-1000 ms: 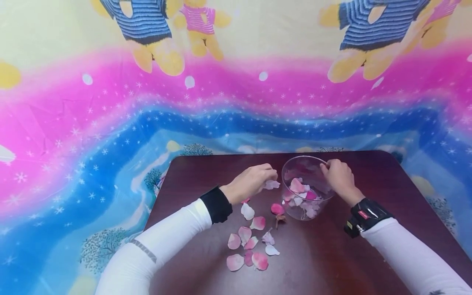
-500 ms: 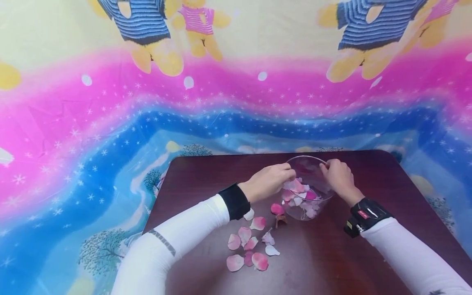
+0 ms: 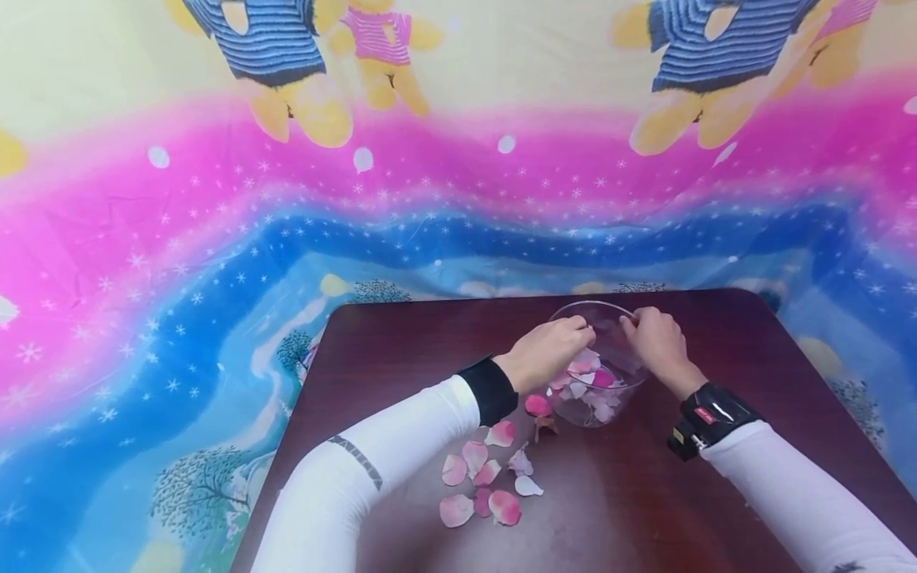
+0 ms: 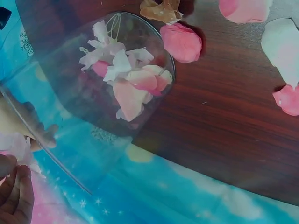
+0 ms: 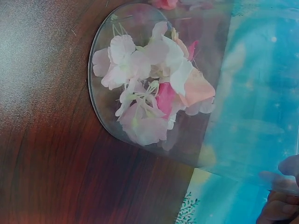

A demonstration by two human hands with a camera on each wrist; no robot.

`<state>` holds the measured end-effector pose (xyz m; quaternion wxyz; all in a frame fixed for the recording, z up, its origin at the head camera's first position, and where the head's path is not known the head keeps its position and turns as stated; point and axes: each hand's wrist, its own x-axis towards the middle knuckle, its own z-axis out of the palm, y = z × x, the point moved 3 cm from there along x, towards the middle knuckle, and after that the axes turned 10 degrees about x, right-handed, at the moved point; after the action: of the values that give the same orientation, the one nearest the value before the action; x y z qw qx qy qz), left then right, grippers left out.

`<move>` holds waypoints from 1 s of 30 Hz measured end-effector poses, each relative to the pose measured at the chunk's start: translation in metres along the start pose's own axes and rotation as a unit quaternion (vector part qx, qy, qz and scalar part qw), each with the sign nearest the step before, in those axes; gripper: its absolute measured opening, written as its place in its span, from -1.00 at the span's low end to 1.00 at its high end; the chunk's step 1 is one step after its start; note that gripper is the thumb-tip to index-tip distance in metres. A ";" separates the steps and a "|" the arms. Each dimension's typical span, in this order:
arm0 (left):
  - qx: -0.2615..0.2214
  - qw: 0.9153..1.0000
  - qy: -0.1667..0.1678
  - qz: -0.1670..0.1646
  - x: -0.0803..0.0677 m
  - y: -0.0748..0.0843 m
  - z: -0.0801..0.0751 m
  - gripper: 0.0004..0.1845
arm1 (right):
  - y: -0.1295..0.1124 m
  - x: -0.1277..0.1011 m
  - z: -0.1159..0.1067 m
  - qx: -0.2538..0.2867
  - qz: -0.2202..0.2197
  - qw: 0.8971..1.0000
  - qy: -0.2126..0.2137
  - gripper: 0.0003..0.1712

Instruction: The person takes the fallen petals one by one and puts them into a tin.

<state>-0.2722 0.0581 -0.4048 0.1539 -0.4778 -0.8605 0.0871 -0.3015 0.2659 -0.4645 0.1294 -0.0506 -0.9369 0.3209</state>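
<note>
A clear round bowl (image 3: 609,402) stands on the dark wooden table (image 3: 430,342), with pink and white petals (image 3: 591,374) in its bottom. My left hand (image 3: 573,330) hovers over the bowl's left rim with curled fingers, pinching a pale petal (image 4: 11,147) in the left wrist view. At the right rim, my right hand (image 3: 634,322) grips the bowl's edge. The wrist views look down into the bowl (image 4: 93,112) (image 5: 187,144) at the petal heap (image 5: 149,93); fingertips (image 5: 280,207) of the right hand show at the corner.
Several loose pink and white petals (image 3: 476,461) lie on the table in front of the bowl, left of centre. A dried brown bit (image 3: 544,426) and a deep pink petal (image 3: 536,404) lie against the bowl's near side. A colourful printed cloth (image 3: 215,239) hangs behind.
My left hand has moved right from the table beside the bowl to above the bowl's left rim, carrying a pale petal. The right hand and bowl have stayed put.
</note>
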 end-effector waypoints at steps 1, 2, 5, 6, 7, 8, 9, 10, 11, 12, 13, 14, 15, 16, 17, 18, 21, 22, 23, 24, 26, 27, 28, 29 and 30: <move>0.004 1.000 -0.005 0.000 0.001 0.001 0.001 -0.71 | 0.000 0.000 0.001 0.000 -0.001 1.000 0.000 -0.61; 0.006 1.000 -0.011 0.000 0.001 0.001 0.003 -0.67 | 0.000 0.000 0.001 -0.001 -0.001 1.000 0.001 -0.62; 0.001 0.999 -0.052 -0.006 0.000 -0.001 0.008 -0.47 | 0.000 0.001 0.002 -0.001 0.000 1.000 0.001 -0.62; -0.004 0.997 -0.073 -0.010 -0.002 -0.001 0.010 -0.38 | 0.000 0.001 0.002 -0.002 0.000 1.000 0.000 -0.62; -0.013 0.995 -0.095 -0.017 -0.004 -0.003 0.012 -0.29 | 0.000 0.001 0.002 -0.002 0.000 1.000 0.001 -0.62; -0.024 0.993 -0.113 -0.023 -0.006 -0.004 0.014 -0.22 | 0.000 0.002 0.002 -0.002 -0.001 1.000 0.002 -0.62; -0.033 0.991 -0.129 -0.030 -0.008 -0.006 0.016 -0.17 | 0.000 0.002 0.002 -0.002 -0.001 1.000 0.001 -0.62; -0.042 0.988 -0.141 -0.038 -0.011 -0.007 0.017 -0.14 | 0.000 0.002 0.002 -0.002 -0.001 1.000 0.001 -0.62; -0.053 0.986 -0.149 -0.045 -0.013 -0.009 0.018 -0.13 | 0.000 0.002 0.002 -0.002 -0.001 1.000 0.000 -0.62; -0.059 0.986 -0.149 -0.049 -0.015 -0.011 0.019 -0.13 | -0.001 0.002 0.001 -0.002 -0.001 1.000 0.000 -0.62; -0.065 0.986 -0.147 -0.052 -0.017 -0.013 0.019 -0.12 | -0.001 0.002 0.001 -0.002 0.000 1.000 0.000 -0.63; -0.069 0.986 -0.145 -0.054 -0.018 -0.015 0.019 -0.12 | -0.001 0.002 0.001 -0.002 0.001 1.000 -0.001 -0.62; -0.072 0.986 -0.142 -0.056 -0.020 -0.017 0.019 -0.12 | -0.002 0.002 0.001 -0.002 0.001 1.000 -0.003 -0.62; -0.075 0.986 -0.140 -0.058 -0.021 -0.019 0.019 -0.13 | -0.002 0.002 0.001 -0.002 0.003 1.000 -0.003 -0.62; -0.080 0.985 -0.139 -0.060 -0.022 -0.021 0.019 -0.13 | -0.002 0.003 0.001 -0.002 0.003 1.000 -0.002 -0.63; -0.082 0.985 -0.137 -0.062 -0.024 -0.024 0.018 -0.13 | -0.002 0.003 0.001 -0.002 0.003 1.000 -0.002 -0.63; -0.087 0.985 -0.133 -0.068 -0.028 -0.031 0.019 -0.13 | -0.001 0.003 0.001 -0.002 0.003 1.000 -0.001 -0.62; -0.088 0.985 -0.133 -0.072 -0.030 -0.034 0.019 -0.14 | 0.000 0.004 0.000 -0.002 0.002 1.000 0.000 -0.63; -0.090 0.984 -0.133 -0.076 -0.031 -0.036 0.019 -0.14 | 0.000 0.004 0.000 -0.002 0.002 1.000 0.000 -0.63; -0.089 0.984 -0.132 -0.080 -0.033 -0.039 0.019 -0.14 | 0.000 0.004 0.000 -0.001 0.001 1.000 0.001 -0.63; -0.094 0.983 -0.132 -0.087 -0.036 -0.043 0.020 -0.14 | 0.001 0.005 0.000 -0.001 0.000 1.000 0.000 -0.63; -0.096 0.983 -0.132 -0.089 -0.038 -0.045 0.021 -0.14 | 0.001 0.005 0.000 -0.001 -0.001 1.000 0.000 -0.63; -0.097 0.982 -0.131 -0.092 -0.040 -0.047 0.021 -0.14 | 0.001 0.005 0.000 -0.001 -0.002 1.000 0.000 -0.63; -0.099 0.982 -0.129 -0.093 -0.042 -0.048 0.022 -0.14 | 0.001 0.005 0.000 -0.001 -0.002 1.000 -0.001 -0.63; -0.100 0.982 -0.127 -0.095 -0.044 -0.050 0.023 -0.15 | 0.001 0.005 0.000 -0.001 -0.003 1.000 -0.002 -0.63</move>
<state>-0.2983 -0.0062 -0.4196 0.0025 -0.3917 -0.9190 0.0451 -0.3065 0.2670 -0.4643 0.1287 -0.0475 -0.9374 0.3199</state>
